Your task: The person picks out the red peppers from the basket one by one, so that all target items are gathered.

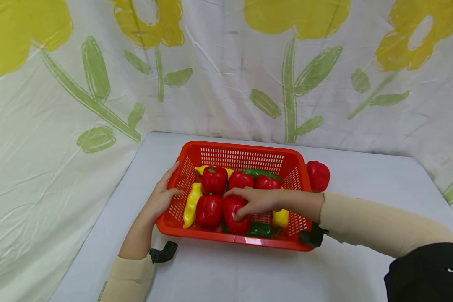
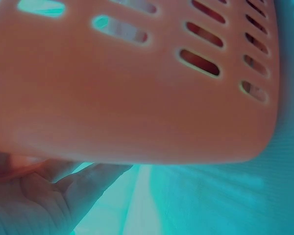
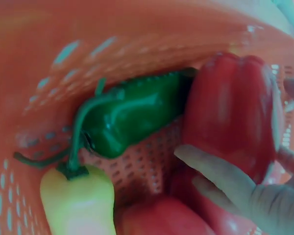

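Note:
An orange-red plastic basket (image 1: 211,236) with slotted walls stands on the white table, holding several peppers. My left hand (image 1: 159,202) grips its left rim, thumb over the edge; in the left wrist view the basket wall (image 2: 112,103) hides part of the hand (image 2: 49,200). Inside the basket, my right hand (image 1: 259,200) holds a red bell pepper (image 1: 237,226) between thumb and fingers. The right wrist view shows this bell pepper (image 3: 225,112) beside a green pepper (image 3: 137,112) and a yellow pepper (image 3: 78,196). Left of it lies another red bell pepper (image 1: 209,211).
One red bell pepper (image 1: 318,176) lies on the table (image 1: 370,188), just outside the basket's right wall. A long yellow pepper (image 1: 191,205) leans along the left inside. Behind the table hangs a white curtain (image 1: 219,92) with painted flowers.

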Action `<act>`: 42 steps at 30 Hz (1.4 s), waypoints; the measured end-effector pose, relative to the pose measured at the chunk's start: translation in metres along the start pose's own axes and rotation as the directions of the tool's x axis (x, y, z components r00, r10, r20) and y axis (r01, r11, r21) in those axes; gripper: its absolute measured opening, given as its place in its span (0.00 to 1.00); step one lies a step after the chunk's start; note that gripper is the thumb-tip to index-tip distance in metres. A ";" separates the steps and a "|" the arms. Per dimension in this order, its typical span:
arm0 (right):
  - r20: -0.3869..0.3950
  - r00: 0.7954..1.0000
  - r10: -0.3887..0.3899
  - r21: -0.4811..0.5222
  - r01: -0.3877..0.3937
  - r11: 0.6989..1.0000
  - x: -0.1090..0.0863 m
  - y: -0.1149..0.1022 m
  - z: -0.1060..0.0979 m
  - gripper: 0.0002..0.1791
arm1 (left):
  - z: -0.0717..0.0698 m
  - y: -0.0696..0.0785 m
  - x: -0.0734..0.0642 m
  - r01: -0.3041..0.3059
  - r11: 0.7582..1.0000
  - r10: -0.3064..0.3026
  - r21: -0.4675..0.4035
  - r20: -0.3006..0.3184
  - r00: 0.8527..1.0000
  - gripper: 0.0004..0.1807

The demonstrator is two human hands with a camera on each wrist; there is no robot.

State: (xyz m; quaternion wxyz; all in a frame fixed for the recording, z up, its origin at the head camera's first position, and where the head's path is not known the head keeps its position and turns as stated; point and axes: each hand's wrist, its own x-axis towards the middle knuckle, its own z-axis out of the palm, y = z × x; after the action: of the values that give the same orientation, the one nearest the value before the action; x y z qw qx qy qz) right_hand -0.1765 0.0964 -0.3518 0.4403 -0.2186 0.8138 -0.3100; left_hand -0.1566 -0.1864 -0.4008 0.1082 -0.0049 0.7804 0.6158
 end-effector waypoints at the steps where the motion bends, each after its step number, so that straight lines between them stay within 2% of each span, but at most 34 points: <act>1: -0.015 1.000 0.000 -0.017 0.000 1.000 0.001 0.000 0.002 0.34 | 0.000 0.000 0.000 0.002 1.000 -0.002 0.001 -0.001 1.000 0.42; 8: -0.104 0.994 -0.024 -0.131 0.011 0.991 0.010 -0.006 0.011 0.31 | 0.000 -0.001 0.000 -0.004 1.000 0.004 0.008 0.000 1.000 0.42; 14: -0.137 0.990 -0.018 -0.172 -0.006 0.985 0.016 -0.008 0.015 0.30 | 0.001 0.000 0.000 -0.006 1.000 0.006 0.020 -0.006 1.000 0.42; 19: -0.108 0.994 0.019 -0.155 -0.036 0.987 0.016 -0.009 0.014 0.28 | 0.001 0.000 0.000 -0.016 1.000 0.016 0.013 -0.001 1.000 0.42; 26: -0.048 0.995 0.082 -0.069 -0.086 0.994 0.012 -0.006 0.009 0.27 | 0.000 0.000 0.000 -0.017 1.000 0.017 0.009 0.001 1.000 0.42; 31: -0.020 0.998 0.068 -0.086 -0.069 0.994 0.012 -0.007 0.007 0.25 | 0.000 0.000 0.001 -0.015 1.000 0.015 -0.001 0.008 1.000 0.42; 38: -0.009 1.000 0.005 -0.203 -0.007 0.979 0.012 -0.006 0.007 0.29 | 0.001 0.000 0.001 -0.017 1.000 0.017 -0.002 0.006 1.000 0.41; 42: 0.002 1.000 0.027 -0.169 -0.026 0.985 0.010 -0.004 0.007 0.28 | 0.000 -0.001 0.000 -0.017 1.000 0.017 -0.002 0.002 1.000 0.41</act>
State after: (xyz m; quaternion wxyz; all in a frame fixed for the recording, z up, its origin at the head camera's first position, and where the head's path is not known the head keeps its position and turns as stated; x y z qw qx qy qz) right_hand -0.1750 0.0848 -0.3576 0.4259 -0.2451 0.8390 -0.2335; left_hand -0.1564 -0.1866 -0.4013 0.1040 0.0024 0.7797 0.6175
